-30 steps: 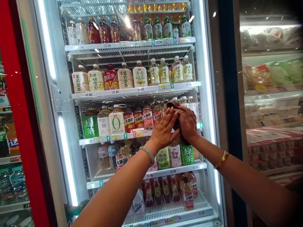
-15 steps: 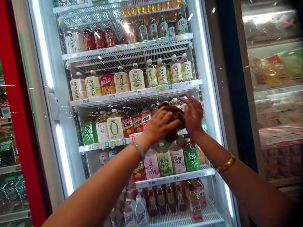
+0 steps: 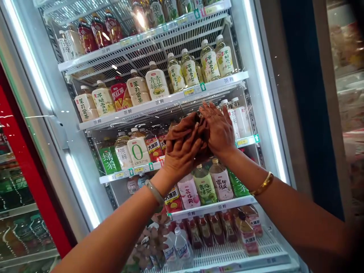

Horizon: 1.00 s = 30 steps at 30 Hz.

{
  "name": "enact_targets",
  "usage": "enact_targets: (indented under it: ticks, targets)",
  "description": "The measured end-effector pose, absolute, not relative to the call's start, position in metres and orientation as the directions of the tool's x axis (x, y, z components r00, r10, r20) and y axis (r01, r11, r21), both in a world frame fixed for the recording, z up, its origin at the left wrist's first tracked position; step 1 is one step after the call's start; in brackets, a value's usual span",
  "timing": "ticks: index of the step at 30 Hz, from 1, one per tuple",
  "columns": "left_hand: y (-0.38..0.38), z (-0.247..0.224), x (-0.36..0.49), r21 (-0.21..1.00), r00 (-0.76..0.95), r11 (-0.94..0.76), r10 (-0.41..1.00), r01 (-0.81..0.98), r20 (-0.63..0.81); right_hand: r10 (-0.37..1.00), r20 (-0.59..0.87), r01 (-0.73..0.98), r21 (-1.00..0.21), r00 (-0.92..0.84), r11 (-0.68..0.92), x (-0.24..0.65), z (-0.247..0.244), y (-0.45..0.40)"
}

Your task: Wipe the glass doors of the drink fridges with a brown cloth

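Note:
In the head view, a crumpled brown cloth [image 3: 183, 129] is bunched against the glass door of a lit drinks fridge. My left hand [image 3: 182, 153] presses on the cloth from below, its fingers bent over the folds; a pale bangle circles that wrist. On the cloth's right side lies my right hand [image 3: 218, 131], fingers stretched upward and flat, partly over the cloth's edge; this wrist wears a gold bracelet. Behind the glass, the hands cover part of the middle shelf. A white "0" bottle [image 3: 138, 149] stands left of them, and a pink-labelled bottle [image 3: 221, 182] below.
Several shelves of bottled drinks fill the fridge, including yellow-labelled bottles [image 3: 190, 70] above my hands. Bright light strips [image 3: 265, 87] run up both sides. A red panel [image 3: 31, 174] borders the left, a dark blue pillar [image 3: 308, 113] the right.
The cloth and my left hand have shifted left in view. My right hand has moved left and flattened onto the cloth's side. The view has tilted and come closer to the fridge.

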State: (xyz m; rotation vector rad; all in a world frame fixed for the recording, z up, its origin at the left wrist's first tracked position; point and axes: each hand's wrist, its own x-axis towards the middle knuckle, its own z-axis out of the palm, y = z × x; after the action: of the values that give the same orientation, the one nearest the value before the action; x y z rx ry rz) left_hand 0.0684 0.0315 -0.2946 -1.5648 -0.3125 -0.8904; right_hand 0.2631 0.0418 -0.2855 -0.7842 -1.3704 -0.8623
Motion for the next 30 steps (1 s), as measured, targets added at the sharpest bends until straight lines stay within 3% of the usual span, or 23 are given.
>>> enact_targets:
  ticks: [2,6,9,13,15,17,20,24,28,30]
  targets:
    - [0.027,-0.261,0.068,-0.725,0.682,-0.193,-0.248,0.661,0.688,-0.057,0.998,0.876,0.024,0.004,0.481,0.261,-0.284,0.042]
    - [0.017,-0.214,0.086,-0.538,0.53,-0.303,-0.113,0.787,0.84,-0.067,0.998,0.875,0.015,0.02,0.484,0.259,-0.284,0.04]
    - [0.01,-0.244,0.094,-0.433,0.42,-0.395,-0.124,0.81,0.899,-0.075,0.997,0.873,0.018,0.022,0.487,0.26,-0.285,0.04]
    - [0.01,-0.301,0.081,-0.585,0.586,-0.331,-0.107,0.74,0.803,-0.047,0.998,0.876,0.057,-0.039,0.478,0.26,-0.285,0.043]
    - [0.014,-0.3,0.075,-0.572,0.554,-0.305,-0.153,0.761,0.818,-0.034,0.998,0.875,0.069,-0.06,0.479,0.259,-0.285,0.044]
    - [0.018,-0.284,0.076,-0.481,0.442,-0.313,-0.191,0.819,0.876,-0.023,0.998,0.873,0.07,-0.067,0.483,0.258,-0.285,0.044]
    - [0.021,-0.271,0.089,-0.387,0.358,-0.403,-0.149,0.829,0.922,-0.01,0.997,0.878,0.069,-0.073,0.473,0.256,-0.285,0.045]
    - [0.019,-0.306,0.091,-0.482,0.447,-0.453,-0.19,0.75,0.874,0.016,0.995,0.89,0.083,-0.101,0.449,0.254,-0.285,0.046]
    - [0.021,-0.309,0.062,-0.725,0.685,-0.32,-0.246,0.61,0.686,0.035,0.993,0.896,0.085,-0.112,0.436,0.254,-0.285,0.045]
    - [0.022,-0.283,0.055,-0.647,0.624,-0.29,-0.18,0.705,0.76,0.042,0.994,0.895,0.074,-0.102,0.44,0.253,-0.285,0.044]
